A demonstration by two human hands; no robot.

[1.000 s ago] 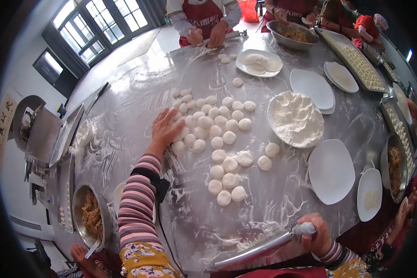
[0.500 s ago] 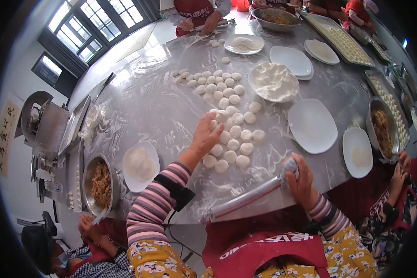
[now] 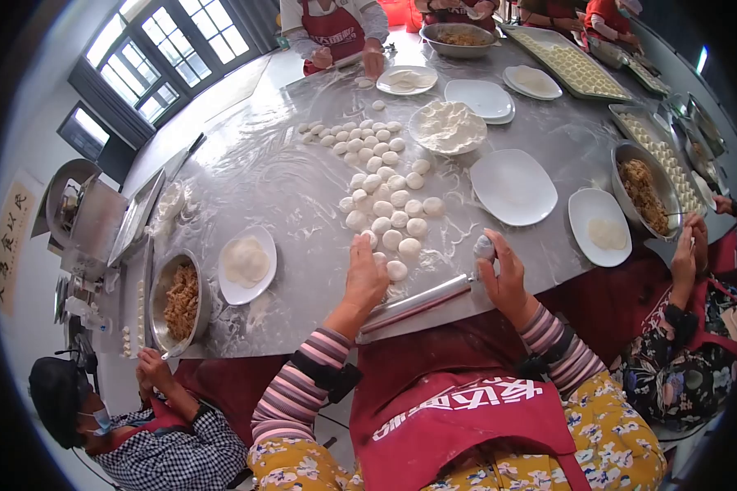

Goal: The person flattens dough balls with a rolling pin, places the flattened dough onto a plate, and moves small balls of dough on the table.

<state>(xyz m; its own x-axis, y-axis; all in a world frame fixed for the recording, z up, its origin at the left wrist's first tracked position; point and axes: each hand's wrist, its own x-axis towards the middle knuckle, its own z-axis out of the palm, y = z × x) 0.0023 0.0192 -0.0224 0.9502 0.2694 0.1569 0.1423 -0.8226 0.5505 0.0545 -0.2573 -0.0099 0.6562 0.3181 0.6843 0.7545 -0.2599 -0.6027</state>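
A rolling pin [image 3: 426, 301] with a smooth, shiny barrel lies slantwise near the table's front edge. My right hand [image 3: 508, 278] is closed around the grey knob handle at its right end. To the left, my left hand [image 3: 365, 277] curves its fingers around a small flattened dough round [image 3: 370, 238] at the fingertips; the palm side is hidden. Another dough round [image 3: 396, 270] lies just right of that thumb. Beyond both hands, many white dough rounds [image 3: 399, 198] spread away from me over the floury steel table [image 3: 303, 204].
A bowl of flour [image 3: 448, 127] and a white plate [image 3: 513, 186] stand right of the dough. Plates of wrappers [image 3: 246, 263] and bowls of filling [image 3: 180, 303] sit at both sides. Trays of dumplings [image 3: 565, 61] are at back right. Co-workers [image 3: 332, 37] surround the table.
My left hand has drawn back toward me from the middle of the dough rounds, nearer the rolling pin. My right hand still grips the handle. The view has shifted.
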